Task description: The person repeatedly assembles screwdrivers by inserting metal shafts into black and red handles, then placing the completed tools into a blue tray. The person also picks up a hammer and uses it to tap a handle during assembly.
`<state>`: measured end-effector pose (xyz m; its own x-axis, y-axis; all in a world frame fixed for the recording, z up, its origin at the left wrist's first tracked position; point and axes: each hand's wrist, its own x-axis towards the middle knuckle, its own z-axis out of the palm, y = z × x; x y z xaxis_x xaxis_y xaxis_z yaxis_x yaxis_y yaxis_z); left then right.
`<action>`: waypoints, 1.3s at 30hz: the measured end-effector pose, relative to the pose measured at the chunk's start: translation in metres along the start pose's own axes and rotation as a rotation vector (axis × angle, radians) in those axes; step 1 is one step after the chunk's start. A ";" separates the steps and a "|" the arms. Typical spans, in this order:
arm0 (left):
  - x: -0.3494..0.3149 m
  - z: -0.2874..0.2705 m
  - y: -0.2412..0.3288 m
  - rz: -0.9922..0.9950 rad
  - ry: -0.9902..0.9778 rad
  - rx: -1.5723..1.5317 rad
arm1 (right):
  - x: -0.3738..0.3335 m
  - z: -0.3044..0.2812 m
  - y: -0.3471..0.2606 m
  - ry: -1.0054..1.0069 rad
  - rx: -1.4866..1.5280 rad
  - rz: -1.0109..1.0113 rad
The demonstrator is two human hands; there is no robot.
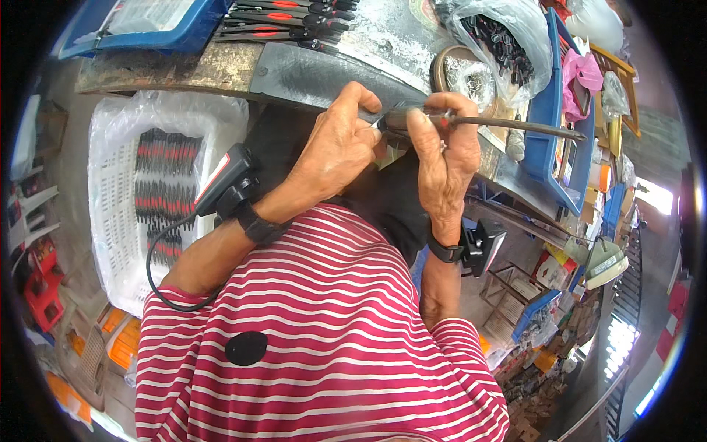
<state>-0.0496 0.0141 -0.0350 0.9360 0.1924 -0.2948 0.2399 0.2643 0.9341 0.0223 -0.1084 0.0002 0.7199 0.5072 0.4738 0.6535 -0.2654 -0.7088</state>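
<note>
In front of my chest, at the table edge, my right hand is closed on a screwdriver. Its long metal shaft points to the right, roughly level. The dark handle runs left from my right thumb and fingers toward my left hand. That hand's fingers are bent and pinched together at the handle's left end. A small pale sliver shows at its fingertips, but what they hold is hidden. Several black and red hand tools lie in a pile on the table beyond my hands.
A white crate lined with plastic, holding rows of black and red tools, stands at left. On the worn table are a blue tray, a round container of small metal parts and a clear bag of black parts. A blue bin stands at right.
</note>
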 end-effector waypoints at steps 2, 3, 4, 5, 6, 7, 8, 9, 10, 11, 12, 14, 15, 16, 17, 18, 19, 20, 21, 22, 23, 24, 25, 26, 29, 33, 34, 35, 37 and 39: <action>0.001 -0.001 0.000 0.004 0.004 0.029 | 0.001 -0.003 0.000 -0.044 0.045 0.214; 0.000 -0.001 0.000 0.006 -0.002 0.025 | 0.002 -0.005 -0.001 -0.048 0.072 0.301; 0.000 -0.002 0.000 0.014 -0.006 0.021 | 0.003 -0.006 -0.003 -0.013 0.076 0.285; 0.000 -0.002 0.000 0.018 -0.010 0.014 | 0.006 -0.011 -0.006 0.015 0.058 0.251; 0.000 -0.002 -0.001 0.017 -0.012 0.009 | 0.008 -0.015 -0.010 0.065 0.079 0.235; 0.000 -0.002 -0.001 0.016 -0.015 0.005 | 0.010 -0.018 -0.014 0.116 0.099 0.218; 0.001 -0.002 0.000 0.015 -0.019 0.002 | 0.010 -0.024 -0.020 0.185 0.149 0.224; 0.000 -0.002 0.000 0.013 -0.017 -0.004 | 0.010 -0.027 -0.024 0.254 0.173 0.211; 0.000 -0.002 -0.001 0.011 -0.016 -0.010 | 0.009 -0.024 -0.025 0.336 0.203 0.179; 0.000 -0.001 0.000 0.010 -0.014 -0.016 | 0.012 -0.020 -0.020 0.150 0.055 0.022; 0.000 -0.002 0.000 -0.002 -0.013 -0.016 | 0.013 -0.009 -0.014 0.006 -0.040 -0.093; 0.003 -0.004 0.001 -0.016 -0.016 -0.017 | 0.012 -0.002 -0.006 -0.132 -0.050 -0.065; 0.004 -0.004 0.001 0.000 -0.001 -0.029 | 0.013 0.000 -0.002 -0.102 -0.020 0.022; 0.001 -0.001 -0.001 -0.002 0.000 -0.045 | 0.010 -0.002 -0.003 -0.039 0.005 0.097; 0.002 0.000 0.000 0.016 0.010 -0.057 | 0.012 -0.003 -0.002 0.016 0.079 0.074; 0.003 -0.001 0.000 0.025 0.007 -0.050 | 0.014 -0.006 -0.003 0.019 0.064 0.082; 0.001 -0.002 0.000 0.026 -0.002 -0.045 | 0.016 -0.011 -0.007 -0.014 0.041 0.096; 0.001 -0.002 0.000 0.031 -0.011 -0.039 | 0.019 -0.017 -0.011 -0.034 0.006 0.094; 0.001 -0.002 0.001 0.027 -0.011 -0.032 | 0.021 -0.021 -0.016 -0.002 -0.003 0.073; 0.001 -0.002 0.001 0.023 -0.011 -0.025 | 0.024 -0.025 -0.020 0.016 -0.031 0.032; 0.001 -0.002 0.001 0.019 -0.011 -0.018 | 0.023 -0.027 -0.024 0.066 -0.055 0.005; 0.002 -0.002 0.001 0.007 -0.016 -0.022 | 0.022 -0.025 -0.026 0.100 -0.097 -0.031; 0.002 -0.003 0.000 -0.005 -0.020 -0.027 | 0.020 -0.020 -0.025 0.084 -0.034 -0.055; 0.002 -0.004 0.000 0.003 -0.028 -0.048 | 0.020 -0.011 -0.020 -0.022 -0.066 -0.122; 0.002 -0.006 -0.004 0.060 -0.059 -0.088 | 0.017 -0.005 -0.006 -0.166 -0.201 -0.025; 0.001 -0.005 -0.006 0.059 -0.062 -0.093 | 0.015 -0.010 -0.004 -0.138 -0.148 0.057; 0.001 -0.004 -0.005 0.044 -0.053 -0.083 | 0.016 -0.012 -0.007 -0.128 -0.134 0.072; 0.002 -0.004 -0.004 0.030 -0.044 -0.071 | 0.019 -0.013 -0.010 -0.129 -0.108 0.042; 0.002 -0.005 -0.003 0.019 -0.053 -0.075 | 0.023 -0.018 -0.021 -0.089 -0.066 0.001; 0.002 -0.004 -0.002 0.016 -0.047 -0.082 | 0.027 -0.016 -0.027 -0.003 -0.004 -0.062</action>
<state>-0.0492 0.0180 -0.0388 0.9511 0.1529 -0.2685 0.2050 0.3380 0.9186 0.0282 -0.1004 0.0405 0.6773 0.5252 0.5152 0.6979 -0.2371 -0.6758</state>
